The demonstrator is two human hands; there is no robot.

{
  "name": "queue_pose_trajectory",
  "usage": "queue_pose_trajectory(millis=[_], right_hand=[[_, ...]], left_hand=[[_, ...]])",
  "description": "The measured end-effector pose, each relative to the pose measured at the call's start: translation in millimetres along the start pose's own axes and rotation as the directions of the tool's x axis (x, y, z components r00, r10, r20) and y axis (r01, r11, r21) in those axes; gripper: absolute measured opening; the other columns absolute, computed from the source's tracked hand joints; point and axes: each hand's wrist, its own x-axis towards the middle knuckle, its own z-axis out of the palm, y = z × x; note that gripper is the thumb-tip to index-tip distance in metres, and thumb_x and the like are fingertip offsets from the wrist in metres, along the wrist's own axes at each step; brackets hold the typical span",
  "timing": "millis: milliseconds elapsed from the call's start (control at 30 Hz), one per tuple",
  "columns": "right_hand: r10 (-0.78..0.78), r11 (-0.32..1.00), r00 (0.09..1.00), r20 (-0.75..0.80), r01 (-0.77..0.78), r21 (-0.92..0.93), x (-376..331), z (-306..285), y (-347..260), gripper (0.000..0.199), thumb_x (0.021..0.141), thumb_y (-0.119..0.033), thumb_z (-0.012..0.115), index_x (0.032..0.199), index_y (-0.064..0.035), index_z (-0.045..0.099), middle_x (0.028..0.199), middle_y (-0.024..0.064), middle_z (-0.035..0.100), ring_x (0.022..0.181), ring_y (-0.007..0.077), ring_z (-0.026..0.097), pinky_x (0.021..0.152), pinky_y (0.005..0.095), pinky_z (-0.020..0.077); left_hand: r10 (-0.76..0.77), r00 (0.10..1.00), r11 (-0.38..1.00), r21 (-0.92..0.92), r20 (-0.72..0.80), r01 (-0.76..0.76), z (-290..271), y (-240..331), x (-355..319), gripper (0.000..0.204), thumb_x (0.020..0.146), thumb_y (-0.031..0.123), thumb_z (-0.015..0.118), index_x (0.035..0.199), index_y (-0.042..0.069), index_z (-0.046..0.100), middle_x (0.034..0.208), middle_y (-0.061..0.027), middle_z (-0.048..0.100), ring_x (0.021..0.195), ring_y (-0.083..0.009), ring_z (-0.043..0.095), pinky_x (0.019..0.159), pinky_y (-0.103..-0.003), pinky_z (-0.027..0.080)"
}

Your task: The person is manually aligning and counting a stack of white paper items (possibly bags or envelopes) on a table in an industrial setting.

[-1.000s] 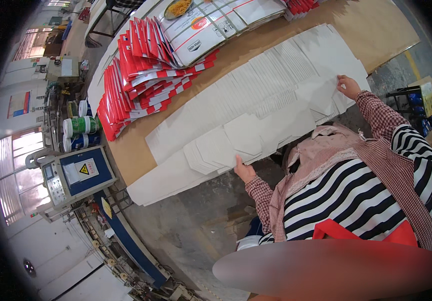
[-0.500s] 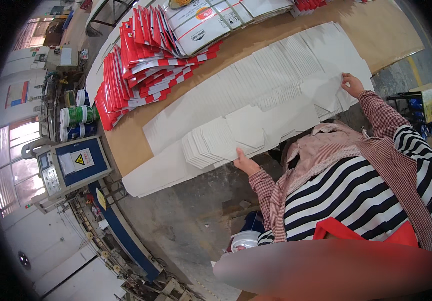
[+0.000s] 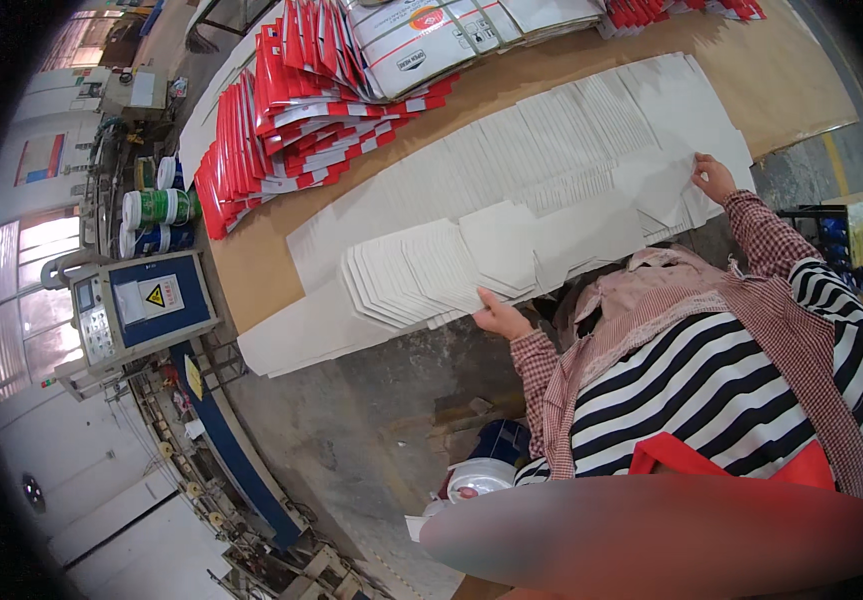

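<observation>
Brown-topped table; fanned white sheets along its near side, red packets heaped beyond. Concrete floor, blue-panelled machine to the left. Left hand at the sheets' near edge, thumb up; right hand farther along, arm extended, fingertips bunched on their right end. Whether either pinches a sheet: cannot tell, finger undersides hidden. Packets cut off at top; lower edge blurred.
</observation>
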Motion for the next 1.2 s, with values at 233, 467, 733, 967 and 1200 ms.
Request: queue_pose_trajectory(millis=[233,467,733,967,1200], right_hand=[[-0.012,1.000,1.000,-0.007,0.012,0.007,4.4,-0.3,-4.1,0.014,0.070,-0.012,0.062,0.070,0.0003,0.056,0.117,0.0192,0.050,0.108,0.0316,0.048,0.090,0.0367,0.0393],[-0.021,0.999,1.000,-0.005,0.021,-0.035,2.5,-1.8,-1.8,0.015,0.071,-0.013,0.062,0.069,0.0008,0.056,0.119,0.0208,0.047,0.109,0.0324,0.047,0.091,0.0375,0.0387],[0.024,1.000,1.000,0.002,-0.024,-0.012,2.6,0.2,6.3,0.014,0.070,-0.011,0.063,0.070,0.0001,0.054,0.122,0.0200,0.046,0.111,0.0321,0.045,0.091,0.0358,0.0387],[0.002,0.998,1.000,-0.028,-0.004,-0.067,3.2,-2.8,22.5,0.016,0.071,-0.014,0.063,0.070,0.0001,0.056,0.123,0.0194,0.045,0.110,0.0328,0.046,0.091,0.0361,0.0383],[-0.148,0.988,0.983,-0.107,0.143,-0.058,20.3,24.7,63.2,0.017,0.072,-0.015,0.064,0.078,-0.0009,0.057,0.113,0.0189,0.053,0.110,0.0328,0.047,0.093,0.0381,0.0371]], left_hand=[[-0.212,0.977,0.797,-0.573,0.027,0.189,3.0,2.4,19.0,0.045,0.083,0.027,0.058,0.057,0.001,0.032,0.055,-0.0007,0.031,0.053,-0.0130,0.028,0.047,-0.033,0.027],[0.046,0.998,0.999,0.007,0.040,-0.046,-0.4,-4.8,-4.8,0.033,0.087,0.023,0.053,0.070,-0.002,0.039,0.067,-0.0019,0.041,0.056,-0.0104,0.032,0.046,-0.029,0.028],[-0.375,0.920,0.844,-0.368,0.117,0.390,-4.6,-1.1,19.9,0.039,0.087,0.031,0.052,0.073,-0.002,0.039,0.067,-0.0019,0.037,0.052,-0.0109,0.025,0.046,-0.031,0.025],[0.012,1.000,0.996,-0.084,0.009,-0.011,7.4,-11.1,-3.4,0.037,0.089,0.032,0.048,0.077,-0.002,0.043,0.068,-0.0029,0.041,0.061,-0.0117,0.032,0.054,-0.030,0.030],[-0.360,0.931,0.777,-0.533,0.060,0.335,5.6,-27.7,24.2,0.041,0.089,0.036,0.047,0.098,-0.003,0.053,0.086,-0.0052,0.055,0.075,-0.0154,0.051,0.065,-0.030,0.043]])
